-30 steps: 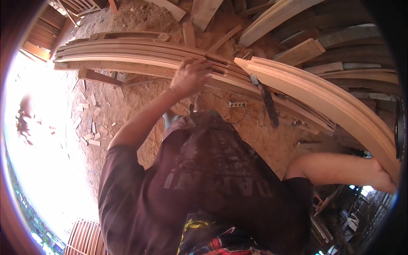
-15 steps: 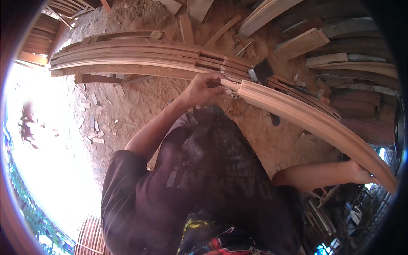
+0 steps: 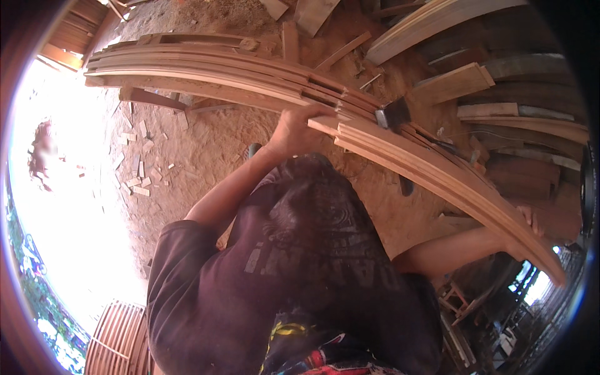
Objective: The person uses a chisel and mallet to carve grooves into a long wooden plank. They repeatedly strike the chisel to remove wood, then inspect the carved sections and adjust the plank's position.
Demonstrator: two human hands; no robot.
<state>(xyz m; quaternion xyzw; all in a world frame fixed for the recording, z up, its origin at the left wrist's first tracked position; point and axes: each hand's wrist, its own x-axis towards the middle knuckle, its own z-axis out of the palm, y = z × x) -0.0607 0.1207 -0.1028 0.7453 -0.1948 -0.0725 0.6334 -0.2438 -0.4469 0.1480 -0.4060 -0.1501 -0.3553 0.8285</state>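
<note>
A long, grooved wooden rail (image 3: 425, 164) with a stepped, tongue-like end slants across the front right. My right hand (image 3: 530, 226) is wrapped around it near its far right end, fingers showing over the upper edge. By the stepped end, my left hand (image 3: 292, 132) is curled against the edge of a stack of grooved wooden rails (image 3: 206, 70), its fingertips partly hidden. Long slots are cut into the stacked rails just beyond that hand. A dark block with a shiny metal face (image 3: 394, 115) rests on the stack, right behind the held rail.
A wooden support (image 3: 153, 99) stands under the stack's left part. Small wood offcuts (image 3: 139, 181) litter the sandy ground at left. Boards (image 3: 453, 84) and more timber lie at the right and back. A slatted wooden piece (image 3: 115, 340) stands at lower left.
My left hand has come off the held rail's stepped end and moved to the stack's edge. My right hand has moved up and round the rail, which now lies closer along the stack.
</note>
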